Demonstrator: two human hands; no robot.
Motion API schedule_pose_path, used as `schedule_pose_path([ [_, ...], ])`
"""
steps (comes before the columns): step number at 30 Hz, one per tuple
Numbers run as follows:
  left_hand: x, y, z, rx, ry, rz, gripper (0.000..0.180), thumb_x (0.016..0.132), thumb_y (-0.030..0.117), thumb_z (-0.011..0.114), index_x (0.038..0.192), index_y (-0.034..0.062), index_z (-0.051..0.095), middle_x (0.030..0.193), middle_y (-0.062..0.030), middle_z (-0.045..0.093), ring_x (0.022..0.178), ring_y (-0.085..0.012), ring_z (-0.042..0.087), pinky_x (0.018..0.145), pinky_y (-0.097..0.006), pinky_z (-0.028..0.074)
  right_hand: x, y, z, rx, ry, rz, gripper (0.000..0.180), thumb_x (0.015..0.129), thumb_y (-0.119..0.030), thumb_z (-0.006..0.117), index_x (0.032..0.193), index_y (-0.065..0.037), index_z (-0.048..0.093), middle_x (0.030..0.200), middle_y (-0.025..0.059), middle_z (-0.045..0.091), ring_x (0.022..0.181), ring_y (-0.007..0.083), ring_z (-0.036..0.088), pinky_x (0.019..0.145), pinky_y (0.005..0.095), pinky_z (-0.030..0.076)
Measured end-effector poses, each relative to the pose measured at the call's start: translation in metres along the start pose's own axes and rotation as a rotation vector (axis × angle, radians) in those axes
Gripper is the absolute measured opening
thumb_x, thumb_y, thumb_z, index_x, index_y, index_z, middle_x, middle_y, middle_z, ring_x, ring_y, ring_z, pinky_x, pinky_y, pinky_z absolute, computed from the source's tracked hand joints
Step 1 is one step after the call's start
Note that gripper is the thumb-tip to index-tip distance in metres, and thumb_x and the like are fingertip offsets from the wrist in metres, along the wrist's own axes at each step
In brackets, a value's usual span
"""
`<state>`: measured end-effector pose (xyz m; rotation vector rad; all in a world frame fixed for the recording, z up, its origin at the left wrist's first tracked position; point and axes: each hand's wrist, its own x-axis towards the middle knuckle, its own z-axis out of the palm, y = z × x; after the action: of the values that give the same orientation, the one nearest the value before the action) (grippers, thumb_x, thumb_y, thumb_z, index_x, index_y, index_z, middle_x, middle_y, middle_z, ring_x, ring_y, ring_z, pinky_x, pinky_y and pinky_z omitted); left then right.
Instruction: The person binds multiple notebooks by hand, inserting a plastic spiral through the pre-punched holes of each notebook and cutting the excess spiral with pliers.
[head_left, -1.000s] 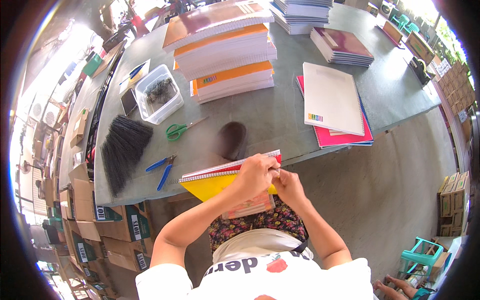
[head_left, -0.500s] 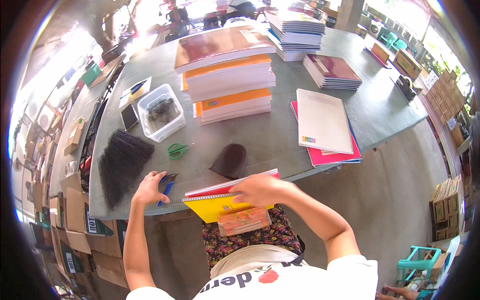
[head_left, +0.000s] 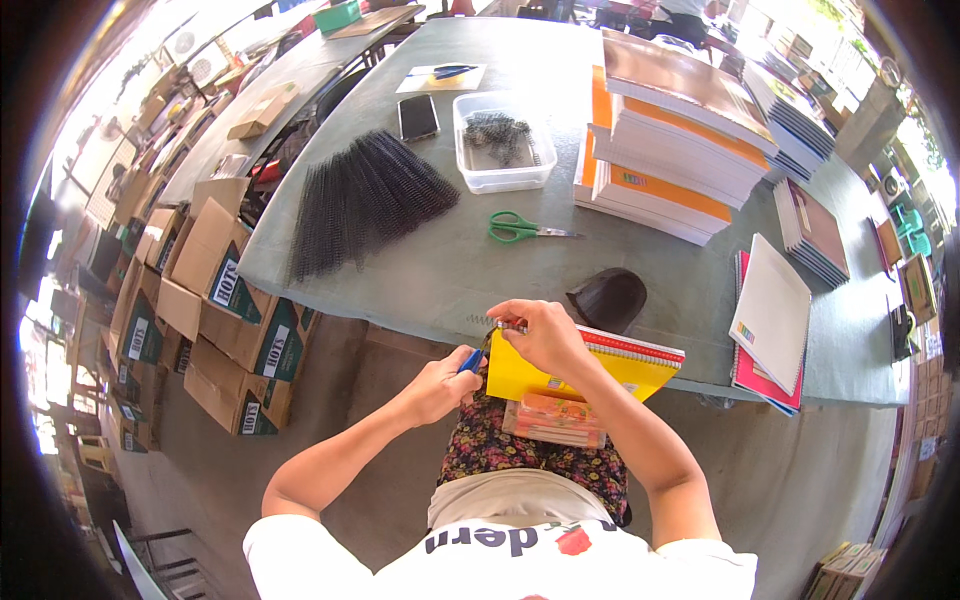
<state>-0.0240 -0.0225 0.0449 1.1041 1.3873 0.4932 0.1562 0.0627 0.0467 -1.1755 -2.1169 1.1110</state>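
Notebook (head_left: 600, 365) gripped by right hand (head_left: 545, 335), left hand (head_left: 440, 385) clasping pliers (head_left: 471, 360), at grey table (head_left: 420, 270).

The left hand (head_left: 437, 385) grips blue-handled pliers (head_left: 471, 360) at the yellow notebook's (head_left: 560, 375) spiral end. The right hand (head_left: 540, 335) steadies that notebook at the table's (head_left: 420, 270) near edge.

Yellow-covered notebook (head_left: 560, 378) with red spiral binding, lying at the grey table's near edge, overhanging the lap, blue-handled pliers (head_left: 470, 360) at its left corner, handles gripped

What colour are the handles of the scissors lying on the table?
Green, seen in the head view: the scissors lie on the grey table.
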Motion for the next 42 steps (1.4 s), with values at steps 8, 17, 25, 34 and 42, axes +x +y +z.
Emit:
schedule_pose_path([
  [8, -0.001, 0.020, -0.001, 0.041, -0.025, -0.049, 0.036, 0.080, 0.023, 0.053, 0.110, 0.0030, 0.053, 0.084, -0.0078, 0.060, 0.074, -0.0158, 0.058, 0.068, -0.028, 0.046, 0.001, 0.001, -0.007, -0.003, -0.138, -0.050, 0.032, 0.075, 0.001, 0.059, 0.102, -0.014, 0.069, 0.097, 0.0115, 0.067, 0.084, 0.0257, 0.064, 0.077, 0.0329, 0.050],
  [17, 0.009, 0.005, -0.001, 0.500, 0.193, 0.151, 0.023, 0.084, 0.019, 0.058, 0.101, 0.0034, 0.058, 0.083, -0.0081, 0.062, 0.071, -0.0195, 0.059, 0.067, -0.034, 0.046, -0.001, 0.006, -0.001, -0.075, 0.003, -0.177, 0.022, 0.072, -0.005, 0.067, 0.094, -0.008, 0.070, 0.098, 0.0105, 0.060, 0.086, 0.0256, 0.061, 0.075, 0.0339, 0.050],
  [25, -0.004, 0.024, 0.000, -1.026, -0.398, -0.335, 0.033, 0.092, 0.022, 0.045, 0.115, -0.0005, 0.052, 0.091, -0.0151, 0.062, 0.080, -0.0280, 0.061, 0.078, -0.042, 0.049, -0.004, 0.008, 0.002, -0.097, 0.075, -0.103, 0.013, 0.070, -0.010, 0.067, 0.075, 0.002, 0.064, 0.098, 0.0135, 0.055, 0.085, 0.0311, 0.060, 0.075, 0.0382, 0.049],
  [34, 0.002, 0.017, -0.034, -0.021, -0.195, -0.153, 0.026, 0.085, 0.023, 0.062, 0.097, 0.0008, 0.057, 0.077, -0.0026, 0.056, 0.068, -0.0086, 0.053, 0.064, -0.024, 0.045, 0.000, 0.017, -0.005, -0.118, 0.108, -0.170, 0.014, 0.067, -0.008, 0.070, 0.075, 0.002, 0.066, 0.097, 0.0138, 0.057, 0.079, 0.0284, 0.060, 0.071, 0.0354, 0.050],
  [42, 0.041, 0.048, -0.028, -0.073, 0.037, 0.259, 0.013, 0.083, 0.013, 0.066, 0.091, 0.0033, 0.063, 0.072, -0.0002, 0.059, 0.062, -0.0082, 0.053, 0.057, -0.025, 0.044, -0.038, -0.004, 0.016, -0.166, 0.194, -0.305, 0.018, 0.072, -0.011, 0.065, 0.086, 0.000, 0.065, 0.098, 0.0101, 0.057, 0.091, 0.0275, 0.057, 0.078, 0.0369, 0.049],
])
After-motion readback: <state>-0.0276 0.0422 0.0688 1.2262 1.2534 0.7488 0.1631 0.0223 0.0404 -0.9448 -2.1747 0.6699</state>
